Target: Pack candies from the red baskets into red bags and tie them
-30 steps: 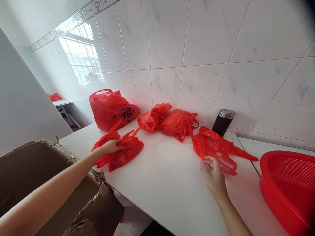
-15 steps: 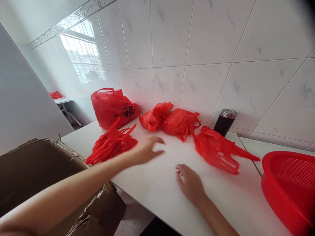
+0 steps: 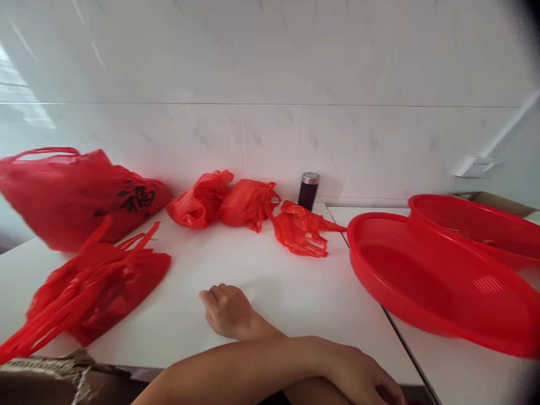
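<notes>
My forearms cross in front of me, the left one lying over the right. My right hand (image 3: 228, 310) is a loose fist above the white table, with nothing seen in it. My left hand (image 3: 358, 371) hangs at the lower right edge beside my right forearm; its fingers are bent with a gap showing, partly cut off by the frame, and nothing shows in them. To the left of my right hand lies a crumpled red plastic bag (image 3: 113, 281) with loose handles. Beyond the hands sit smaller red bags, one bunched (image 3: 200, 202), one rounded (image 3: 248, 203) and one flattened (image 3: 301, 228).
A large full red bag (image 3: 76, 194) with black characters stands at the back left. A dark flask (image 3: 308, 192) is against the tiled wall. Two red plastic baskets (image 3: 405, 281) fill the right side. A torn cardboard box (image 3: 50, 368) is at the lower left.
The view has swung right. My left hand has moved from above the table across to the right, over my right arm. My right hand has come further left and closed up.
</notes>
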{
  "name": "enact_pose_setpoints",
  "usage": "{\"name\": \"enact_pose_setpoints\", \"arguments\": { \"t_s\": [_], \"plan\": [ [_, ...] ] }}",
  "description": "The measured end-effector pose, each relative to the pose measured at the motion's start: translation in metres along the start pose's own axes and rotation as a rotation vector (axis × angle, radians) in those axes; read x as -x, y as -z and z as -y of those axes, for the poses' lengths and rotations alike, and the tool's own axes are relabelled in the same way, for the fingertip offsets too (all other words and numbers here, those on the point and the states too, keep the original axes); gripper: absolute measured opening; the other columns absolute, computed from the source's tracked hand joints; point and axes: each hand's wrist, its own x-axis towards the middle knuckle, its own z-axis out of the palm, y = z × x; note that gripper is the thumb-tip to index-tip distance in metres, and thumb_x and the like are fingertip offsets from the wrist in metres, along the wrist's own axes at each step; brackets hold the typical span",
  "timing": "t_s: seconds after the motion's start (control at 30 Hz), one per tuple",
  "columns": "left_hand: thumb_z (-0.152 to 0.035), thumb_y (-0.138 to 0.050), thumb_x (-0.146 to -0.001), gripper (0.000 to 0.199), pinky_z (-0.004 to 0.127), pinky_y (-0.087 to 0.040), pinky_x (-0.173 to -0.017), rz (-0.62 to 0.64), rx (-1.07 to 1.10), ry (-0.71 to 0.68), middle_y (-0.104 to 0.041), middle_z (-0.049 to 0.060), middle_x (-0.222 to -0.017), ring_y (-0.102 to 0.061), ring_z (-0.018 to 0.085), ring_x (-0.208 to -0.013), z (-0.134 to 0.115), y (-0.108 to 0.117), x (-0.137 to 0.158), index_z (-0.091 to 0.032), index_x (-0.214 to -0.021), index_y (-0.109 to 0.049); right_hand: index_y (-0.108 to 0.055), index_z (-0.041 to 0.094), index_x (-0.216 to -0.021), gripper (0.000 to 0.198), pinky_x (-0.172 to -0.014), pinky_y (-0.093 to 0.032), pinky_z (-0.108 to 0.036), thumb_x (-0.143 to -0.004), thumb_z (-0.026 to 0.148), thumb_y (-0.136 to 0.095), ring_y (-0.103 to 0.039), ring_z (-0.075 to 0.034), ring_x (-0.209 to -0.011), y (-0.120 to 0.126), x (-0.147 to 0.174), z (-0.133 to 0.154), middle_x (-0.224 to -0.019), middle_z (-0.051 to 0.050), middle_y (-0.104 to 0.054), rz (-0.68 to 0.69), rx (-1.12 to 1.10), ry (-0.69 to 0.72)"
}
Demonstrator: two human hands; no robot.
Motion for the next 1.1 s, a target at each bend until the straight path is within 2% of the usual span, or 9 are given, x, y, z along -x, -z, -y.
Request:
{"name": "enact_pose_setpoints", "arguments": {
  "t_s": [0.1,0.27,0.4,0.5,0.63,0.77,0.83,0.93,1.1],
  "plan": [
    [-0.047,-0.069,-0.071,0.024,0.03,-0.046,-0.073,-0.064,-0.027,0.095,-0.062,-0.006,-0.082,-0.059,0.017,-0.083,-0.009,-0.003,0.022,-0.027,-0.078,-0.059,-0.052,0.018,-0.105,0.02,-0.055,-0.039,-0.029,-0.085,0.016,-0.048,-0.055,-0.018,-0.071,0.001,0.0,0.002,-0.081,-0.001,-0.06,-0.017,0.01,0.013],
    [-0.05,-0.071,-0.069,0.033,0.024,-0.04,-0.06,-0.252,-0.006,0.13,-0.055,-0.005,-0.066,-0.052,0.013,-0.067,-0.022,-0.006,0.031,-0.023,-0.066,-0.054,-0.052,0.017,-0.106,0.02,-0.055,-0.041,-0.029,-0.087,0.017,-0.046,-0.056,-0.017,-0.07,-0.001,0.001,0.003,-0.081,-0.001,-0.06,-0.008,0.023,0.01],
    [-0.052,-0.07,-0.068,0.03,0.022,-0.04,-0.059,-0.331,0.044,0.084,-0.06,-0.005,-0.075,-0.055,0.013,-0.071,-0.021,-0.011,0.037,-0.025,-0.078,-0.06,-0.051,0.017,-0.108,0.02,-0.056,-0.043,-0.029,-0.09,0.019,-0.044,-0.057,-0.018,-0.072,-0.001,0.001,0.002,-0.082,-0.002,-0.061,-0.014,0.043,0.012],
    [-0.051,-0.067,-0.07,0.028,0.021,-0.037,-0.056,-0.38,-0.029,0.087,-0.06,-0.005,-0.07,-0.053,0.012,-0.066,-0.02,-0.014,0.039,-0.023,-0.072,-0.058,-0.052,0.016,-0.107,0.02,-0.055,-0.043,-0.029,-0.09,0.019,-0.043,-0.057,-0.019,-0.072,-0.002,0.001,0.002,-0.082,-0.002,-0.061,-0.038,0.055,0.004],
    [-0.044,-0.066,-0.068,0.03,0.023,-0.032,-0.053,-0.505,-0.164,0.132,-0.048,-0.007,-0.053,-0.043,0.01,-0.053,-0.023,-0.017,0.036,-0.021,-0.058,-0.05,-0.054,0.016,-0.105,0.02,-0.055,-0.043,-0.029,-0.088,0.018,-0.043,-0.057,-0.019,-0.071,-0.002,0.001,0.002,-0.08,-0.002,-0.061,-0.062,0.056,-0.008],
    [-0.04,-0.065,-0.071,0.036,0.023,-0.031,-0.054,-0.531,-0.208,0.094,-0.038,-0.007,-0.046,-0.035,0.008,-0.048,-0.026,-0.019,0.036,-0.019,-0.052,-0.042,-0.054,0.015,-0.104,0.02,-0.055,-0.044,-0.029,-0.088,0.018,-0.043,-0.058,-0.019,-0.071,-0.001,0.001,0.002,-0.079,-0.002,-0.061,-0.062,0.042,-0.015],
    [-0.039,-0.066,-0.071,0.028,0.022,-0.033,-0.057,-0.527,-0.166,0.025,-0.047,-0.008,-0.055,-0.042,0.008,-0.053,-0.025,-0.02,0.038,-0.02,-0.06,-0.048,-0.054,0.015,-0.105,0.02,-0.055,-0.044,-0.029,-0.089,0.019,-0.043,-0.058,-0.019,-0.071,-0.001,0.001,0.001,-0.08,-0.002,-0.062,-0.053,0.042,-0.016],
    [-0.041,-0.067,-0.073,0.021,0.019,-0.037,-0.059,-0.441,-0.048,-0.064,-0.057,-0.006,-0.073,-0.052,0.009,-0.065,-0.022,-0.02,0.04,-0.023,-0.078,-0.055,-0.054,0.016,-0.104,0.02,-0.055,-0.045,-0.029,-0.09,0.02,-0.042,-0.059,-0.018,-0.072,0.0,0.002,0.001,-0.081,-0.002,-0.062,-0.048,0.049,-0.021],
    [-0.045,-0.063,-0.075,0.025,0.021,-0.038,-0.055,-0.409,-0.098,0.022,-0.056,-0.003,-0.074,-0.052,0.012,-0.065,-0.017,-0.021,0.038,-0.024,-0.084,-0.052,-0.058,0.015,-0.1,0.023,-0.052,-0.045,-0.028,-0.086,0.019,-0.041,-0.059,-0.016,-0.068,-0.003,0.0,0.003,-0.077,-0.002,-0.064,-0.119,0.042,-0.042]
  ]
}}
